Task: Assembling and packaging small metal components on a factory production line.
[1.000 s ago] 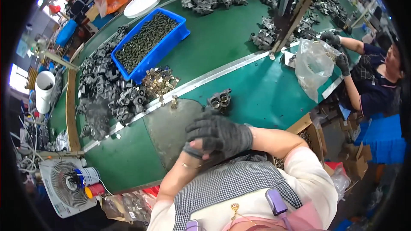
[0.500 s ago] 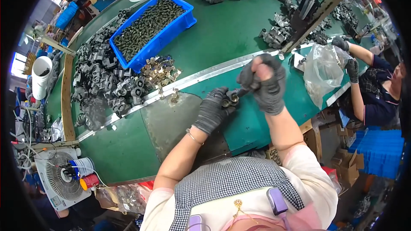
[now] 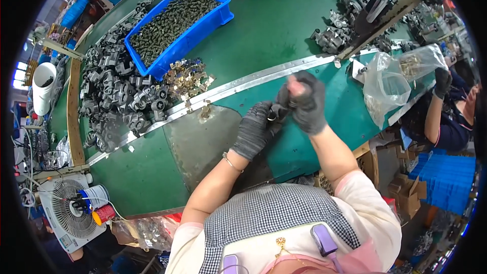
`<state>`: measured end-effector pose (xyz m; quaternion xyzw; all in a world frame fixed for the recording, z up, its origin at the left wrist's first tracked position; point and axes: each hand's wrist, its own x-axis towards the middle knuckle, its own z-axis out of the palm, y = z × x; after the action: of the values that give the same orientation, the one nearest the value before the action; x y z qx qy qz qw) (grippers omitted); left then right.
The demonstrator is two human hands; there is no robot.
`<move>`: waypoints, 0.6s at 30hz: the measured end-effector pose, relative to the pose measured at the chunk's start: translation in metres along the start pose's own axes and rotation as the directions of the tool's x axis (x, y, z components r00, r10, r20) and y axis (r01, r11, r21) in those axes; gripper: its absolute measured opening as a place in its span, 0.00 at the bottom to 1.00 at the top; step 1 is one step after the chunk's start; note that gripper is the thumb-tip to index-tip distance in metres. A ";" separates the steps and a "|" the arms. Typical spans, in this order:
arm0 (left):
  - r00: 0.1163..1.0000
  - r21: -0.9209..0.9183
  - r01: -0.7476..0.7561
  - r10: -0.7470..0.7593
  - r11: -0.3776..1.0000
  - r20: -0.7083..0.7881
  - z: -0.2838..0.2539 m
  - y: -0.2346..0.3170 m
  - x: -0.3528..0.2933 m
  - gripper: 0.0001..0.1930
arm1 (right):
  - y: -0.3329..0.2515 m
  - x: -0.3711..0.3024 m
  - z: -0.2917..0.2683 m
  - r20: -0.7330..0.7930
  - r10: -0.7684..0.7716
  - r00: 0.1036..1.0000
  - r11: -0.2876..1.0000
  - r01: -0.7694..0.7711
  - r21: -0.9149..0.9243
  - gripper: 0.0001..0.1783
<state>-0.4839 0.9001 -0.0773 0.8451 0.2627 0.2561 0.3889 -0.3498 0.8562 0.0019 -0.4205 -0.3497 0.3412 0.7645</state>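
Note:
Over the middle of the bench, my gloved left hand (image 3: 252, 131) is closed around a small dark metal part (image 3: 272, 115) with a round, brass-coloured opening. My right hand (image 3: 307, 102), in a grey glove with bare skin showing at the thumb, is curled up against the far right side of that part. What its fingers pinch is hidden, and they are slightly blurred. Beyond my left hand lies a pile of small brass-coloured clips (image 3: 188, 78). Next to it is a large heap of black housings (image 3: 116, 83).
A blue bin (image 3: 203, 29) of small dark parts stands behind the heap. A metal strip (image 3: 253, 80) crosses the green bench. Grey assemblies (image 3: 332, 38) lie at the far right beside a post (image 3: 390, 12). A co-worker handles a clear bag (image 3: 388, 89). A fan (image 3: 73, 210) is at left.
My right hand has drawn in and down toward the part, now touching it. My left hand has turned the part slightly. The co-worker's bag has been lifted and spread to the right.

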 end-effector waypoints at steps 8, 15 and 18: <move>0.991 -0.157 0.080 -0.061 0.984 0.123 -0.005 -0.007 0.002 0.30 | -0.020 -0.003 0.022 0.096 -0.008 0.995 0.985 -0.008 0.170 0.13; 0.984 -0.088 0.061 -0.045 0.994 0.173 -0.013 -0.006 0.002 0.29 | -0.019 -0.002 0.014 0.220 0.041 0.975 0.995 -0.060 0.080 0.09; 0.986 -0.030 0.038 -0.032 0.999 0.162 -0.018 -0.006 0.005 0.28 | -0.026 0.001 0.019 0.250 -0.123 0.960 0.938 0.030 0.347 0.08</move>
<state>-0.4931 0.9157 -0.0706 0.8518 0.2409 0.1841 0.4273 -0.3587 0.8538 0.0325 -0.2183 -0.4020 0.4196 0.7840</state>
